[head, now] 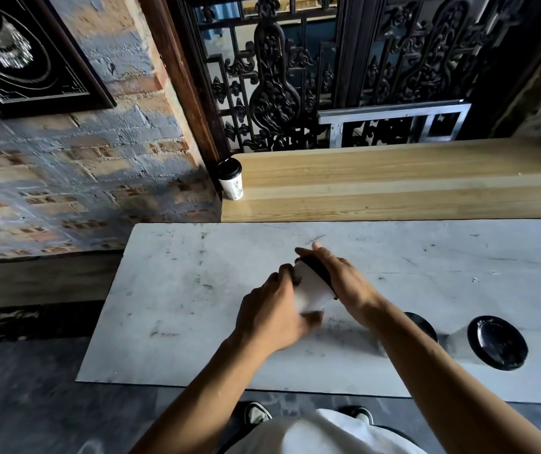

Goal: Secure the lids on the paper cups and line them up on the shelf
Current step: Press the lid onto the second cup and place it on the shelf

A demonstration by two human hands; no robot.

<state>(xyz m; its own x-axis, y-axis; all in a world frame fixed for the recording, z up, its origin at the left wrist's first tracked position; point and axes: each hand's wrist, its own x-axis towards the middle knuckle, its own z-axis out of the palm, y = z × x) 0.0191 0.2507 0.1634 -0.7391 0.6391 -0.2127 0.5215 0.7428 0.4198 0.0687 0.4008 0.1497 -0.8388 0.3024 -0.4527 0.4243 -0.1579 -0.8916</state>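
Observation:
A white paper cup (311, 288) with a black lid (316, 267) is tilted above the white table (197, 306). My left hand (272, 309) grips the cup's body from the left. My right hand (344, 276) covers the lid, fingers curled over it. One lidded cup (230, 178) stands upright at the far left end of the wooden shelf (393, 188). Two more cups with black lids stand at the table's right: one (492, 342) in full view, the other (421, 324) mostly hidden behind my right forearm.
A brick wall (82, 178) runs along the left, with a framed picture (23, 50) on it. Dark carved lattice (344, 67) and a metal frame (393, 122) stand behind the shelf. My shoes (257, 414) are below the table's near edge.

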